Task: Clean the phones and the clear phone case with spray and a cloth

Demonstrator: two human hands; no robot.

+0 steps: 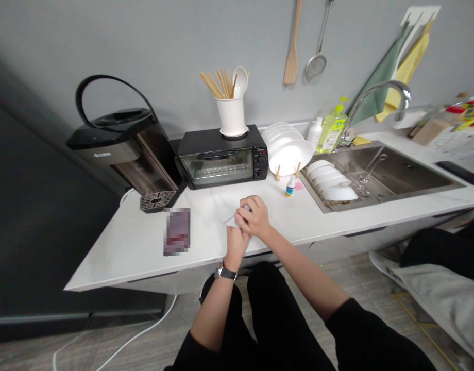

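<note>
At the front of the white countertop (209, 232), my two hands are close together and touching. My right hand (254, 216) has its fingers curled around a small grey tool (245, 207), and a thin grey tip points left from it. My left hand (237, 241), with a watch on the wrist, is closed just below it. A small white piece (231, 222) shows between the hands, under the thin tip; its kind is unclear. Right of the hands stands a small white bottle (290, 186) with a blue and yellow label, beside a pink sticky note (299, 185).
Behind are a black toaster oven (221, 162) with a white utensil holder (231, 116) on top, and white plates (287, 157) in a rack. A water dispenser (124, 154) and blurred dark item (178, 232) stand left. Bowls (339, 193) sit at the sink (415, 175). Another person's grey clothing (438, 293) is at right.
</note>
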